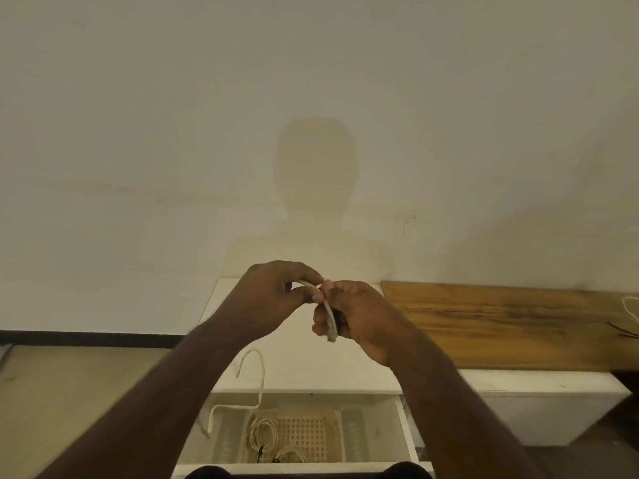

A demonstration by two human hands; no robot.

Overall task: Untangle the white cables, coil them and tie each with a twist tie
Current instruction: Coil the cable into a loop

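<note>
A person's two bare hands met in front of a plain pale wall [311, 81], raised above a white cabinet top [311, 368]. To the right, a wooden tabletop [501, 326] ran along the wall; a loop of another white cable [631, 307] and thin dark strands, possibly twist ties [624, 329], lay at its far right edge. Below the hands, an open white drawer [403, 430] held a cream plastic basket [311, 437] with two coiled white cables [264, 433] inside, each tied with a dark tie.

The left hand [273, 299] pinched the white cable [328, 312] between thumb and curled fingers near its bend. The right hand [359, 316] curled around the same cable just beside it, fingertips touching the left hand's, with the clear plug end [331, 335] hanging down past the palm. A loose stretch of white cable dangled beneath the left forearm, over the cabinet's front left edge and toward the drawer.
</note>
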